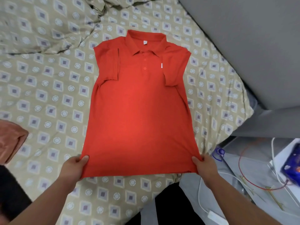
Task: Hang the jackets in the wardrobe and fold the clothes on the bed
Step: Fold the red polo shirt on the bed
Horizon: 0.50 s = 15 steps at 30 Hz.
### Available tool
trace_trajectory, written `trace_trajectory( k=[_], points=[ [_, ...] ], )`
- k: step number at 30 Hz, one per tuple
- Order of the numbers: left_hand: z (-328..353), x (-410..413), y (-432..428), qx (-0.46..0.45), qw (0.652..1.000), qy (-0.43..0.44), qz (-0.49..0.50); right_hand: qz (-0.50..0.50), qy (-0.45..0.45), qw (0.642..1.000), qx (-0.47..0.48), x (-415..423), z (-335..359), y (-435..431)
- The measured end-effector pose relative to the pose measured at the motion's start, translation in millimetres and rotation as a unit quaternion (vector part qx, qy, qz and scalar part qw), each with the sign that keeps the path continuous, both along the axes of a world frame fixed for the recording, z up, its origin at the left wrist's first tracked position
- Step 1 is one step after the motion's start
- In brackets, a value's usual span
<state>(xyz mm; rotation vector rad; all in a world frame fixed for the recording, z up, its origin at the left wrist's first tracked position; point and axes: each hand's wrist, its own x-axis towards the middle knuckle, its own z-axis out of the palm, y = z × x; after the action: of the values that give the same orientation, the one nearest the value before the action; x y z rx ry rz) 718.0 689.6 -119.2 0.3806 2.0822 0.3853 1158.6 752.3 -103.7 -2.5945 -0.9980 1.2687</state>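
Red polo shirt [139,108] lies flat, front up, on the patterned bed [53,95], sleeves folded inward. Left hand [74,166] and right hand [203,165] each pinch a hem corner, grips clamped on fabric.

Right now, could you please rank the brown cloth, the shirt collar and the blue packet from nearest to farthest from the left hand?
From the left hand:
1. Brown cloth, left edge.
2. Shirt collar, ahead at centre.
3. Blue packet, far right.
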Motion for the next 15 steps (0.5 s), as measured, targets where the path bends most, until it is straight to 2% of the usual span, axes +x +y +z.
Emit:
trace_trajectory(
  k=[4,6,8,9,11,12,15],
  points=[
    [23.2,5.0,13.0,0.064,0.99,-0.03,0.121,-0.106,0.075,0.992,0.007,0.0,19.8,16.5],
    [32.3,-0.3,33.1,0.106,0.976,-0.082,0.169,-0.153,0.135,0.978,0.039,0.6,25.6,34.7],
    [42.7,-11.1,55.2,0.15,0.944,-0.168,0.242,-0.231,0.231,0.944,0.055,3.0,32.2,60.3],
    [47.1,-16.5,68.0,0.171,0.918,-0.219,0.283,-0.274,0.29,0.915,0.065,4.2,33.9,74.2],
    [54.2,-20.2,100.7,0.224,0.88,-0.293,0.298,-0.321,0.371,0.866,0.092,3.2,37.4,106.8],
    [55.3,-18.7,115.1,0.235,0.886,-0.295,0.27,-0.31,0.377,0.867,0.102,0.3,38.6,121.7],
    [47.0,-10.6,164.6,0.219,0.941,-0.178,0.187,-0.189,0.275,0.931,0.147,-12.3,33.5,173.8]
  ],
)
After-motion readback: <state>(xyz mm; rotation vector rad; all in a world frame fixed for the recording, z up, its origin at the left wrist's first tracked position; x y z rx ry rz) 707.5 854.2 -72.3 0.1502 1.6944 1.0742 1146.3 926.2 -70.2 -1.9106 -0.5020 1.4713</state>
